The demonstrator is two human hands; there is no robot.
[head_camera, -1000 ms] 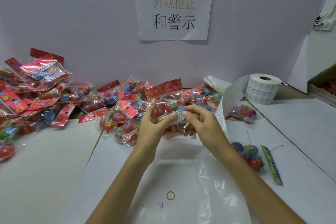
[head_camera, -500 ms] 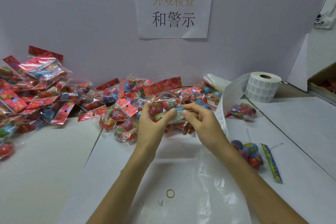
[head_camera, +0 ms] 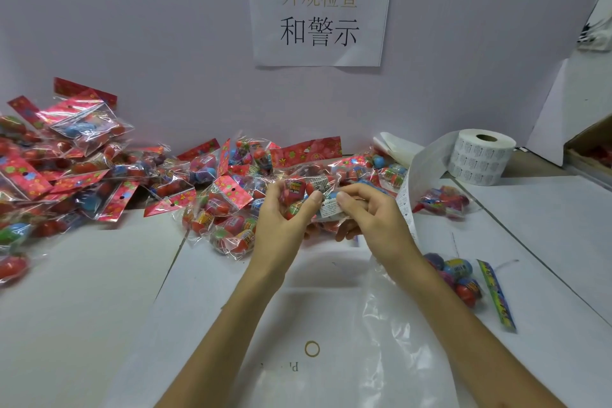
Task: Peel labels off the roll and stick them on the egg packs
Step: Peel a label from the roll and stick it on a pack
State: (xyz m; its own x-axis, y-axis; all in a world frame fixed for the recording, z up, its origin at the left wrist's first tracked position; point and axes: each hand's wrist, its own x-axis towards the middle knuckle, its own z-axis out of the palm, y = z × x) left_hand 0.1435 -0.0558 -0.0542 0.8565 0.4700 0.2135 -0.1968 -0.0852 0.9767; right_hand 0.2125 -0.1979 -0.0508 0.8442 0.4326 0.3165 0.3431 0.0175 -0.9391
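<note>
My left hand (head_camera: 281, 228) and my right hand (head_camera: 371, 219) both grip one clear egg pack (head_camera: 309, 190) above the table's middle. A white warning label (head_camera: 329, 209) lies on the pack between my two thumbs, which press at its edges. The label roll (head_camera: 480, 156) stands at the back right, and its backing strip (head_camera: 409, 195) trails down to my right wrist. A heap of egg packs (head_camera: 82, 175) with red header cards covers the left and the middle of the table.
A clear plastic bag (head_camera: 331, 341) lies flat in front of me. Two egg packs sit at the right, one (head_camera: 443, 199) by the strip, another (head_camera: 460, 278) with a green header nearer me. A paper sign (head_camera: 319, 7) hangs on the back wall. A cardboard box (head_camera: 592, 149) sits far right.
Both hands stay on the same pack. My thumbs have shifted slightly on the label. The view has dipped a little.
</note>
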